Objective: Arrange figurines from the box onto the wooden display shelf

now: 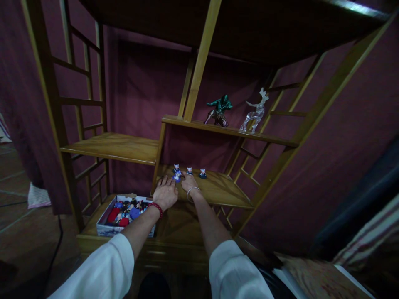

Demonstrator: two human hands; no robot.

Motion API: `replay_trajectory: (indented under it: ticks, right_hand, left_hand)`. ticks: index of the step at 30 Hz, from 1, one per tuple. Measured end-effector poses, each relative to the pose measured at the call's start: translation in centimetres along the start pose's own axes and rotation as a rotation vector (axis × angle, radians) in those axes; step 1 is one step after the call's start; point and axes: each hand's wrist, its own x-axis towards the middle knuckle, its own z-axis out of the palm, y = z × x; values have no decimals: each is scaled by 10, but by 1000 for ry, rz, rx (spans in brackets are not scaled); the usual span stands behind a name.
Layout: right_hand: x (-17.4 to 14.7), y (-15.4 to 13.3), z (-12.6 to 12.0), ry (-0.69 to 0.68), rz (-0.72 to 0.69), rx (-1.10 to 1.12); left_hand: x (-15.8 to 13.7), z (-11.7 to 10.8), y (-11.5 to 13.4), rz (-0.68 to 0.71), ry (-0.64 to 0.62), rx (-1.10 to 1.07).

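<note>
A small purple-and-white figurine stands on the lower right shelf, between my hands. My right hand, with a silver bangle at the wrist, is closed at the figurine's right side; part of the grip is hidden. My left hand, wearing a red bead bracelet, lies with fingers stretched out over the shelf's left front edge, close to the figurine. Behind it are a small dark-and-white figurine on the left, a similar figurine in the middle and another figurine on the right.
A box full of colourful small figures sits at lower left on the cabinet base. Above the work shelf, an upper shelf holds a green-and-bronze crouching statue and a clear deer statue. A wooden post rises from it.
</note>
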Motion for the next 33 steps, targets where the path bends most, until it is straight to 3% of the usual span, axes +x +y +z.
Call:
replay_trajectory:
  ticks: [12, 18, 33]
  right_hand:
    - [-15, -2, -4, 88, 42, 87]
    - [-29, -6, -6, 30, -66, 78]
    - [-26, -3, -4, 20, -34, 142]
  left_hand:
    - [-1, 0, 0, 9, 28, -12]
    - [-3, -3, 1, 7, 12, -14]
    - [0, -5, 0, 11, -60, -26]
